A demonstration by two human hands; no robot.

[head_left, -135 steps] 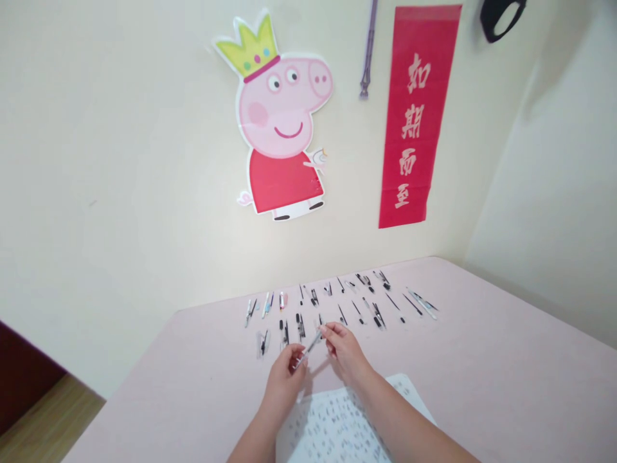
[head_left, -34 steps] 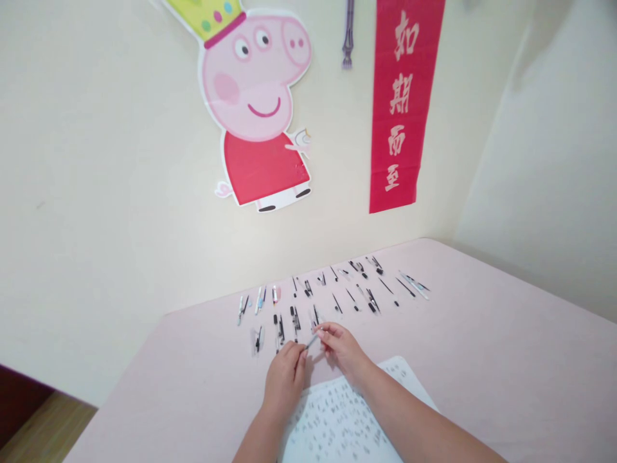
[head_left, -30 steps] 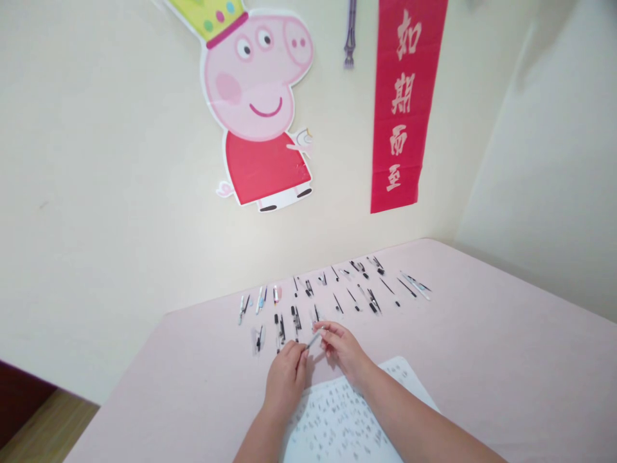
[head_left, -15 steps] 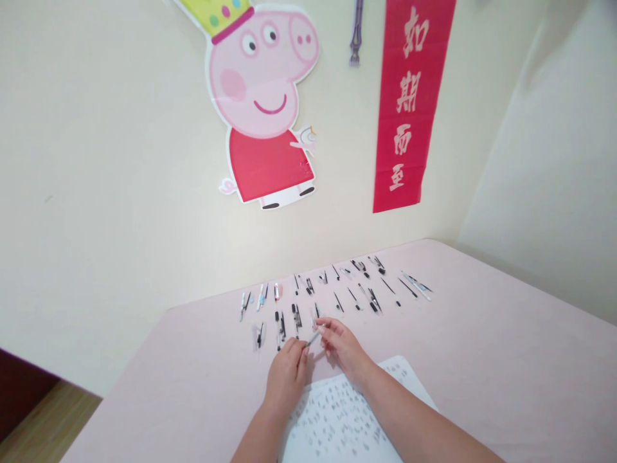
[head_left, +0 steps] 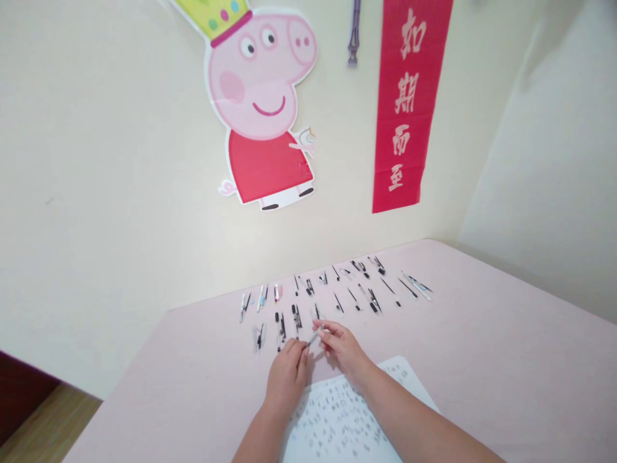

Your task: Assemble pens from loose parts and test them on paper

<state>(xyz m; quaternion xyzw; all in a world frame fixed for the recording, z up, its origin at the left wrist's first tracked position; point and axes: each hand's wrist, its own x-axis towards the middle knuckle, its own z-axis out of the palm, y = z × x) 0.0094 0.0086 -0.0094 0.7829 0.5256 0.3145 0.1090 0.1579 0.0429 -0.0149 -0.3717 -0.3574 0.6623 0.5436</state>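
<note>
Between my two hands is a slim, greyish pen part (head_left: 314, 337), possibly a clear barrel, slanting up to the right. My left hand (head_left: 287, 370) is closed around its lower end. The fingertips of my right hand (head_left: 343, 346) pinch its upper end. My fingers cover both ends, so I cannot see the tips. Just beyond the hands lie dismantled pen parts, among them black caps and clear barrels (head_left: 295, 316) and a dark refill (head_left: 317, 310). Under my forearms is a white sheet covered in handwriting (head_left: 344, 411).
Several groups of pen parts lie in rough rows toward the back of the pale pink table (head_left: 183, 379), including light blue and white pens (head_left: 417, 287) at the right. A cartoon pig cutout (head_left: 270, 161) and a red banner (head_left: 402, 128) hang on the wall behind.
Both hands keep hold of the pen part in nearly the same place. My right fingers have shifted very slightly, and the camera view has moved a little.
</note>
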